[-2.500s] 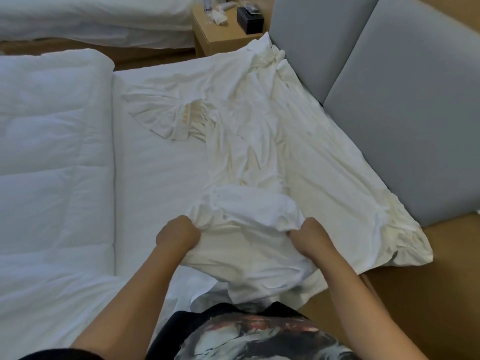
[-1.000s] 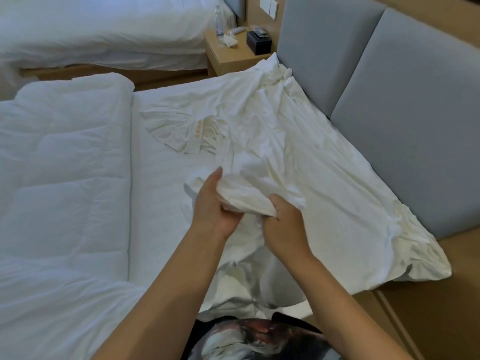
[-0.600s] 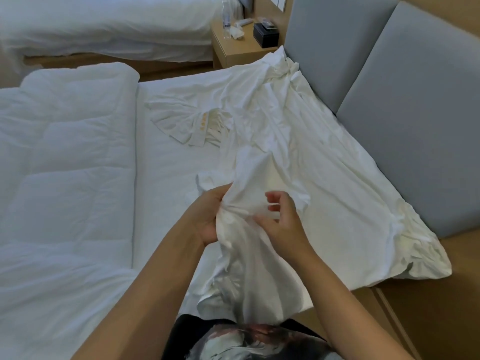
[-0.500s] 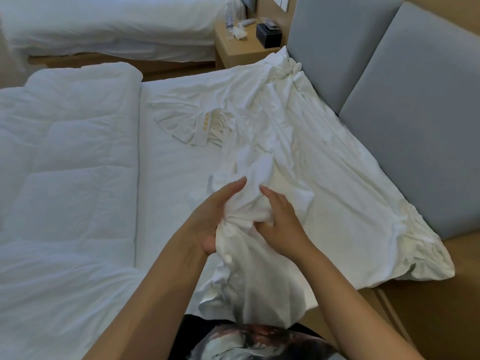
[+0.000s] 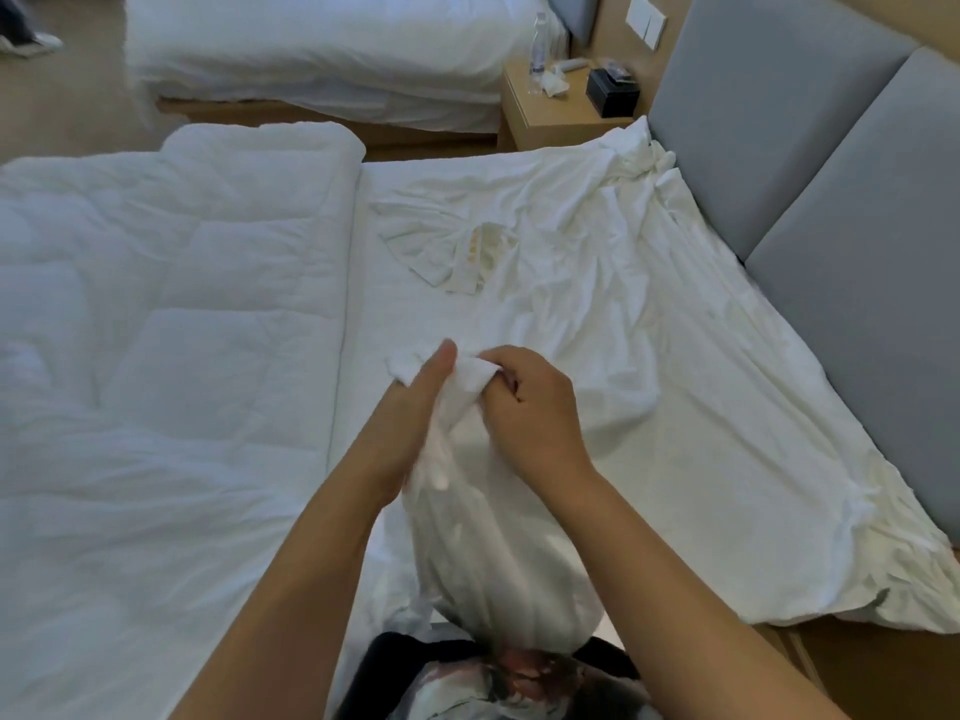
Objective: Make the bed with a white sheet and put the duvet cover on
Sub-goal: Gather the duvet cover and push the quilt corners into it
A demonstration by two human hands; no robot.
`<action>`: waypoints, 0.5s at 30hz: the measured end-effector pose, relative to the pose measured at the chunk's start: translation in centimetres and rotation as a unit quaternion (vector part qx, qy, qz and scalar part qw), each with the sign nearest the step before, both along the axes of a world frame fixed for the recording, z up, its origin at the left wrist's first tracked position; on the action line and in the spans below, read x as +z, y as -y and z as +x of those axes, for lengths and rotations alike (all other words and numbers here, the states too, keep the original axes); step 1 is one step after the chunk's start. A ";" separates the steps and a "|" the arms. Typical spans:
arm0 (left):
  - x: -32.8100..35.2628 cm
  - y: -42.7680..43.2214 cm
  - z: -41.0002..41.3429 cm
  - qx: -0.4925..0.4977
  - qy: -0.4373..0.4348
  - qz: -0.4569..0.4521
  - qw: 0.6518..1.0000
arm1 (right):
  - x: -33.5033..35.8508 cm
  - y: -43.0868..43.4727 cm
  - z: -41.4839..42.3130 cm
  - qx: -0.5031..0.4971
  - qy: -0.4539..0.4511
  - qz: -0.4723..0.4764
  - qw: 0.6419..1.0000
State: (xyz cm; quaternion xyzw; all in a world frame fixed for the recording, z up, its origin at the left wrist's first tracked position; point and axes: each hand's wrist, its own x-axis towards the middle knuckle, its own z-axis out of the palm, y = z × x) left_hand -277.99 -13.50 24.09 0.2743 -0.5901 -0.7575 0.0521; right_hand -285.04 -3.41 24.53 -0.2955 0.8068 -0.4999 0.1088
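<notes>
We hold the bunched duvet cover (image 5: 493,553) over the bed (image 5: 400,309): right hand (image 5: 535,413) pinches its top, left hand (image 5: 410,415) clasps it (thumb raised).

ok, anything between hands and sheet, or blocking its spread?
Nothing at the grip: left hand and right hand both hold the sheet. The duvet lies to its left, likely where it must spread.

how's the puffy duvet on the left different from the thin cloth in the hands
The duvet is thick, quilted and lies fairly smooth; the thin cloth is wrinkled and bunched at the near end. The duvet is untouched, while the left hand and right hand both grip the thin cloth. Both are white and lie on the same bed.
</notes>
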 end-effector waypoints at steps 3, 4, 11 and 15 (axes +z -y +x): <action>1.4 1.6 2.6 -0.059 0.027 -0.085 0.994 | 0.4 0.4 1.0 0.037 -0.034 0.025 0.998; 2.1 2.4 3.2 -0.036 0.028 -0.115 0.992 | 1.3 1.1 1.4 0.040 -0.045 -0.004 0.998; 2.4 4.8 5.9 0.099 -0.127 -0.073 0.984 | 2.8 5.5 2.6 0.011 -0.033 -0.106 0.994; -3.2 4.3 7.4 0.116 0.026 -0.051 0.992 | -3.1 5.5 4.8 0.050 0.075 0.071 0.993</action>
